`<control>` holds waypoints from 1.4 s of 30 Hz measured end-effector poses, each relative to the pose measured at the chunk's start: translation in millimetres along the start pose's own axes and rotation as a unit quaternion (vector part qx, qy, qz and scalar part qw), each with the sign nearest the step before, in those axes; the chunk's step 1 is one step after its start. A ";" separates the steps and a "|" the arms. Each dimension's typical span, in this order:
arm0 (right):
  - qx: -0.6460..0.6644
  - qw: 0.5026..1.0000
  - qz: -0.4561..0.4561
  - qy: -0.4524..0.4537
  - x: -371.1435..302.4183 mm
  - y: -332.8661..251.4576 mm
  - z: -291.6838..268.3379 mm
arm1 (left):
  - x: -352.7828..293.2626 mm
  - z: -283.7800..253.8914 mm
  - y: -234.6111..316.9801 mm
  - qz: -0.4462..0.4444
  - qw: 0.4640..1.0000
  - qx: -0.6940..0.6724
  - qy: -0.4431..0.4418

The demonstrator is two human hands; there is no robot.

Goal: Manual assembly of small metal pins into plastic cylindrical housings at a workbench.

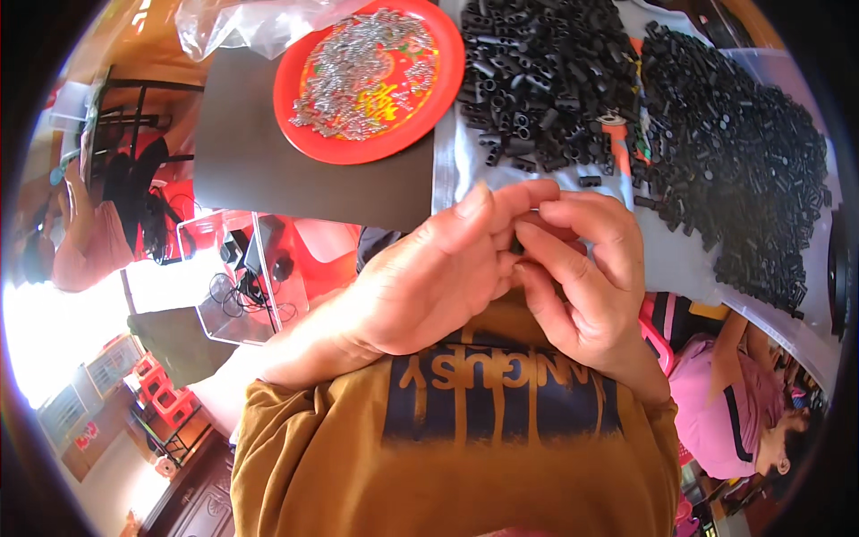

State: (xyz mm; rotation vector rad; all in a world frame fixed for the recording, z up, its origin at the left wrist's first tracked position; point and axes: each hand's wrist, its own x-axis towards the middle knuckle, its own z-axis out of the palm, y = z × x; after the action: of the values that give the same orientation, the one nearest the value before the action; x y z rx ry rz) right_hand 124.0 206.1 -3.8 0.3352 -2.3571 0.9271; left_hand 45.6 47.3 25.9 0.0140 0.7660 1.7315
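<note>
My two hands meet in front of my chest, close to the near edge of the table. My right hand (591,277) is closed, with thumb and fingertips pinching a small dark piece (517,244) that is mostly hidden. Curled in toward those fingertips, my left hand (438,268) has its thumb raised and its fingers bent; whatever lies in its fingers is out of sight. Beyond the hands lies a heap of short black tubular parts (555,80). A red plate (295,125) with many small silvery metal pieces (358,67) stands to the far left.
Smaller black cylindrical pieces (734,152) fill the right of the table. A clear plastic bag (242,27) lies behind the plate. Left of my arm is a clear bin (237,309) holding dark items and cables. Another person in pink (716,412) sits at the right.
</note>
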 end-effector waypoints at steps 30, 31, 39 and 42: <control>0.231 0.963 0.140 -0.025 11.7 27.0 16.6 | 25.8 -81.3 83.8 0.350 0.411 0.797 0.268; 0.234 0.963 0.132 -0.026 12.3 27.6 17.4 | 29.8 -81.9 85.7 0.350 0.411 0.798 0.267; 0.242 0.962 0.128 -0.016 14.7 28.9 18.9 | 39.3 -83.0 91.6 0.318 0.396 0.827 0.242; 0.247 0.961 0.124 -0.016 16.4 29.3 18.8 | 37.3 -84.2 92.2 0.326 0.393 0.821 0.254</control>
State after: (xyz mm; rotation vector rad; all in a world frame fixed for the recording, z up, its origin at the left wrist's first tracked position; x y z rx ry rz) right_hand 90.5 214.2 -21.0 0.2483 -2.1997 1.6470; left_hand -78.8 30.0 -8.5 1.3463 2.9735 0.7202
